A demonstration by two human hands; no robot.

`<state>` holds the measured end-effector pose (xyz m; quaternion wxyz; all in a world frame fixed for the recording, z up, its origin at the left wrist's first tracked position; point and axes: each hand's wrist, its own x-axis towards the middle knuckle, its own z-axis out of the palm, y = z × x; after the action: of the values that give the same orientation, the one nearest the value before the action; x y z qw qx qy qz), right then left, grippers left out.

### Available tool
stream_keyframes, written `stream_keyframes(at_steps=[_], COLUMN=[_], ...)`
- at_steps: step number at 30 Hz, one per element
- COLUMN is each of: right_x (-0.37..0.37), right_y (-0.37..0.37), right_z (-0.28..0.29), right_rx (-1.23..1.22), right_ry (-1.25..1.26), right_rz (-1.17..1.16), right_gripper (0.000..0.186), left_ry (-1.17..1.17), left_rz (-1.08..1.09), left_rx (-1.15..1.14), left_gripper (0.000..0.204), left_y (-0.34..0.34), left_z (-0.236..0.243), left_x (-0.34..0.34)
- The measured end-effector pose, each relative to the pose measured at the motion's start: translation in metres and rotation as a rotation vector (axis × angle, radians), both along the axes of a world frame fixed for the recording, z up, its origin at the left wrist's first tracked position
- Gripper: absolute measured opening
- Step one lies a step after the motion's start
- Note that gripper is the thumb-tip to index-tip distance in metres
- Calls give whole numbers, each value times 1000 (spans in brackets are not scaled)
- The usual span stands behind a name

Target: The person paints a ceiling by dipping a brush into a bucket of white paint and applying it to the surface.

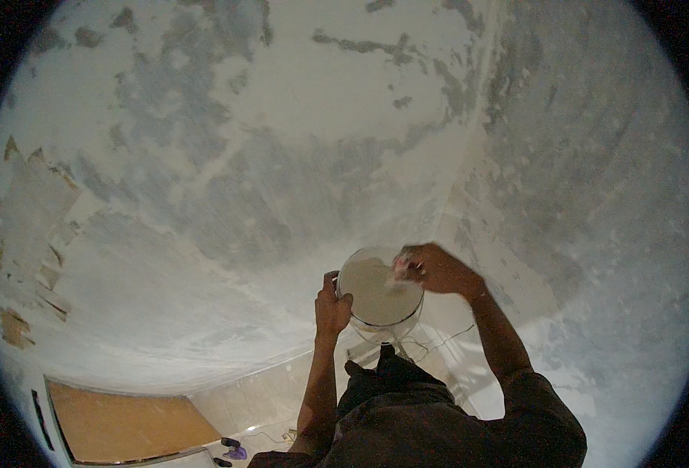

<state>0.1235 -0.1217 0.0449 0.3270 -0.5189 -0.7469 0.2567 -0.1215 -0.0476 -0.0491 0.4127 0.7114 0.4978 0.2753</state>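
A pale, round bucket (pixel 397 331) is in front of my body, holding a smooth off-white paste (pixel 369 285). My left hand (pixel 332 308) grips its left rim, with the thumb over the edge and the fingers along the outside. Over the right part of the opening, my right hand (pixel 435 269) is closed and slightly blurred by motion. Something pinkish shows between its fingers, close to the paste. I cannot make out what it is.
Patchy grey and white plaster covers the wall (pixel 297 171), which meets another at a corner on the right. Peeling patches (pixel 28 327) show at far left. Below are an orange-brown door (pixel 130 425), floor tiles (pixel 262 396), a thin cable (pixel 447 341) and a purple item (pixel 237 452).
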Motion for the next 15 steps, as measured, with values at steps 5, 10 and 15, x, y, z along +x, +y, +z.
stream_keyframes(at_steps=[5, 10, 15], right_x=[-39, -41, -33], right_y=[11, 11, 5], right_z=[-48, -54, -21], right_rx=[-368, -342, -93], right_ry=[-383, -441, -341], right_rz=[93, 98, 2], right_gripper=[17, 17, 18], left_ry=[50, 39, 28], left_rz=[-48, -94, -94], left_rx=[142, 133, 94], left_gripper=[55, 54, 54], left_y=[-6, -5, 7], left_z=[16, 25, 20], left_x=[-1, -1, -4])
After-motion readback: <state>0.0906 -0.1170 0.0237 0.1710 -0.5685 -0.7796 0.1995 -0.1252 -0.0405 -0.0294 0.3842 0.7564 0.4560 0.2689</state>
